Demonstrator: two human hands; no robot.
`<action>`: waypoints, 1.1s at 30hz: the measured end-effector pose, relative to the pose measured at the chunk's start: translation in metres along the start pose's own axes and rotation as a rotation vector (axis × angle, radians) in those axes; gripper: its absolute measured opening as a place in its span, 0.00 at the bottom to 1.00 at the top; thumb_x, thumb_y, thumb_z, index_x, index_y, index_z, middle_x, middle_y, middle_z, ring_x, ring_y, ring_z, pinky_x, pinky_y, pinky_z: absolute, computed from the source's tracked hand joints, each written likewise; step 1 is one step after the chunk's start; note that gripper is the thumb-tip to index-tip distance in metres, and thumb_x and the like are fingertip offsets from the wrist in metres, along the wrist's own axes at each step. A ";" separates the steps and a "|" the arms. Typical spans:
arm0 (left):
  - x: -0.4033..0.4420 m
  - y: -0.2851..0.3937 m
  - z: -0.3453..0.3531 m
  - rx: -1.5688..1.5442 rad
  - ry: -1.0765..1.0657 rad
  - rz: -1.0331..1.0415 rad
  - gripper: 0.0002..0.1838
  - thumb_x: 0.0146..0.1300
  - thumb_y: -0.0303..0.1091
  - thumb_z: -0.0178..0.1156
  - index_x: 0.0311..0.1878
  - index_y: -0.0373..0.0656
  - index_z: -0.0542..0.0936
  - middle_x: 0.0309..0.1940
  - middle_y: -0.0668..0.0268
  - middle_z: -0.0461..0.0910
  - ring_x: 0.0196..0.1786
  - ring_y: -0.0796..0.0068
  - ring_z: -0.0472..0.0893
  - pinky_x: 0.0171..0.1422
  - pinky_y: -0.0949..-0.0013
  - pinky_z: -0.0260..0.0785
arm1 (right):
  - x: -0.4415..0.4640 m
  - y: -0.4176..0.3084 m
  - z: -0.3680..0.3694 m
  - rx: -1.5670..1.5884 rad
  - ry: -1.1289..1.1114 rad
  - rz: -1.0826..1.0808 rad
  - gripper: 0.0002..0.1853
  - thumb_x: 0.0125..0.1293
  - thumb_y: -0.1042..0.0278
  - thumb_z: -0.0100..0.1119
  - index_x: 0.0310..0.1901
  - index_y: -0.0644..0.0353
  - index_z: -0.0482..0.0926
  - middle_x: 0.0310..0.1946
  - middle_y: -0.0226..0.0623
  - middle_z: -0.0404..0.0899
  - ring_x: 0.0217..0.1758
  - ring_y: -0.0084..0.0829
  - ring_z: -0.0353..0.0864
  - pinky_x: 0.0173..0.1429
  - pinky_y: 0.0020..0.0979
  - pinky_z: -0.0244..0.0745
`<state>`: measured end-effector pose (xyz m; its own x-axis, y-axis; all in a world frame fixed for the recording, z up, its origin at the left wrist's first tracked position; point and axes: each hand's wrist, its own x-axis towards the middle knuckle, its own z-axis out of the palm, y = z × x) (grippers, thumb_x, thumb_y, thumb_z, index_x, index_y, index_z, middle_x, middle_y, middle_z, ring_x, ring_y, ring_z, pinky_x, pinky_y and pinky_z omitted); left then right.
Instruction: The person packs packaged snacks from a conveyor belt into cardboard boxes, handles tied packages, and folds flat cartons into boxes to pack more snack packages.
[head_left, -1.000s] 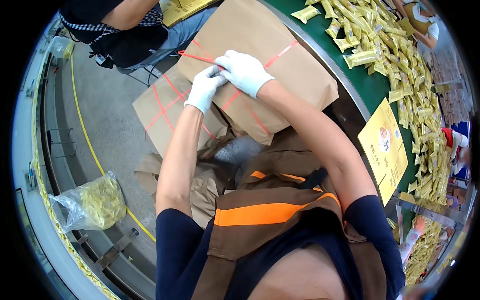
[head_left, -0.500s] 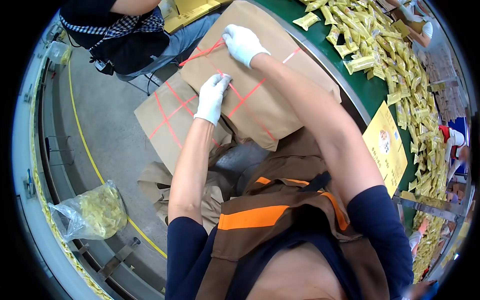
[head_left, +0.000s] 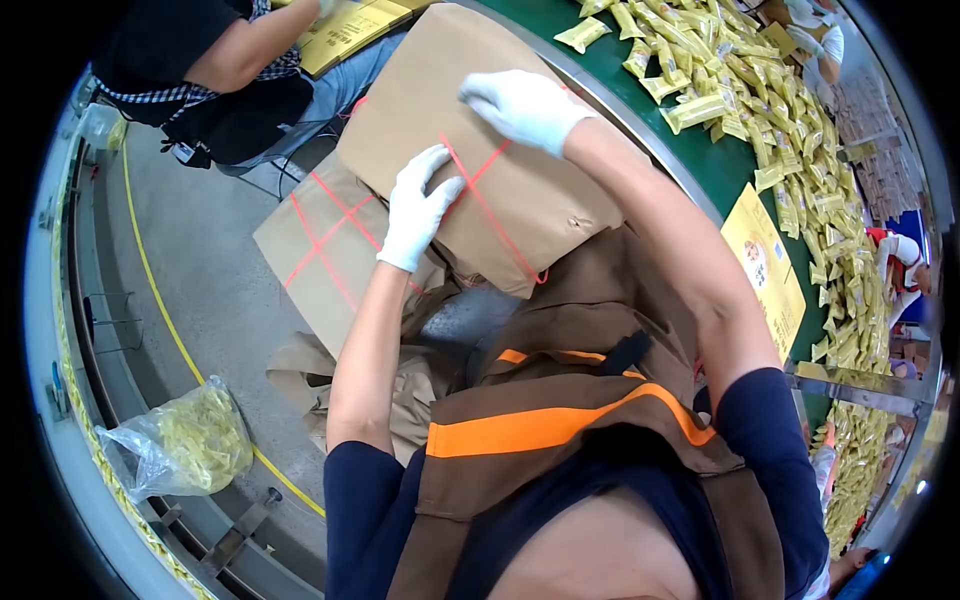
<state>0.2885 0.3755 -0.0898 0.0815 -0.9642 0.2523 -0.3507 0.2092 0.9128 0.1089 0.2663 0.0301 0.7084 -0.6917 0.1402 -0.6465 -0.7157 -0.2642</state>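
A brown paper package (head_left: 540, 210) is placed beside the green surface (head_left: 690, 155), its red strap (head_left: 477, 182) seemingly being adjusted; the left hand (head_left: 415, 205) is rested there, fingers parted, the right hand's (head_left: 530, 108) grip cannot be told, and steadying seems needed next.

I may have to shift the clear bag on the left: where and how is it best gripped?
Probably by the loose film at the bag's left end, bunched in the fist, coming from above with the left hand, the nearer one. The yellow contents bulge towards the right, leaving the left end slack enough to gather. Whether it is tied, I can't tell.
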 end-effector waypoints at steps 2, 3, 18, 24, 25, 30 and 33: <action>-0.006 0.003 0.006 -0.013 0.031 -0.047 0.25 0.59 0.41 0.67 0.58 0.42 0.80 0.62 0.53 0.75 0.65 0.54 0.72 0.71 0.59 0.63 | -0.027 0.008 -0.018 -0.309 -0.142 -0.140 0.11 0.65 0.64 0.55 0.46 0.54 0.80 0.42 0.37 0.83 0.48 0.40 0.82 0.52 0.40 0.75; -0.007 0.006 0.009 0.049 0.041 -0.016 0.25 0.58 0.42 0.67 0.58 0.42 0.80 0.62 0.53 0.74 0.65 0.54 0.72 0.71 0.58 0.63 | -0.038 0.013 -0.020 -0.411 -0.145 -0.205 0.10 0.65 0.65 0.55 0.45 0.53 0.81 0.43 0.38 0.83 0.48 0.39 0.82 0.52 0.40 0.75; -0.005 0.028 0.054 0.456 0.167 0.060 0.21 0.50 0.41 0.71 0.48 0.47 0.82 0.64 0.49 0.68 0.67 0.45 0.64 0.70 0.50 0.59 | -0.024 0.021 0.000 -0.686 -0.156 -0.556 0.05 0.54 0.65 0.60 0.32 0.54 0.81 0.30 0.32 0.80 0.36 0.34 0.82 0.43 0.34 0.73; 0.036 0.050 0.058 0.204 -0.034 -0.082 0.14 0.62 0.39 0.63 0.45 0.41 0.83 0.38 0.56 0.80 0.44 0.57 0.80 0.54 0.59 0.71 | -0.032 0.031 0.014 -0.496 0.164 -0.531 0.04 0.60 0.65 0.54 0.32 0.51 0.77 0.29 0.29 0.77 0.35 0.31 0.79 0.43 0.33 0.72; 0.048 0.047 0.053 0.086 -0.105 -0.126 0.14 0.65 0.39 0.60 0.45 0.39 0.82 0.32 0.57 0.80 0.39 0.59 0.80 0.51 0.61 0.71 | -0.036 0.033 0.015 -0.445 0.223 -0.526 0.03 0.60 0.65 0.54 0.31 0.51 0.76 0.29 0.29 0.76 0.36 0.31 0.79 0.43 0.33 0.72; 0.066 0.053 0.032 -0.320 -0.353 -0.470 0.11 0.69 0.35 0.55 0.42 0.38 0.83 0.35 0.69 0.82 0.37 0.81 0.76 0.46 0.73 0.68 | -0.048 0.031 0.018 -0.421 0.321 -0.433 0.03 0.58 0.65 0.56 0.33 0.50 0.75 0.28 0.30 0.73 0.36 0.32 0.76 0.43 0.34 0.71; 0.071 0.062 0.026 -0.320 -0.446 -0.485 0.09 0.70 0.36 0.57 0.40 0.43 0.82 0.35 0.73 0.81 0.37 0.83 0.75 0.45 0.74 0.68 | -0.052 0.032 0.019 -0.383 0.360 -0.426 0.02 0.58 0.66 0.55 0.33 0.50 0.75 0.29 0.30 0.73 0.37 0.32 0.76 0.43 0.33 0.71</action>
<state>0.2484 0.3155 -0.0240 -0.2530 -0.9210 -0.2961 -0.0768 -0.2860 0.9551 0.0567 0.2808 -0.0036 0.8278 -0.2831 0.4843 -0.4335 -0.8708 0.2320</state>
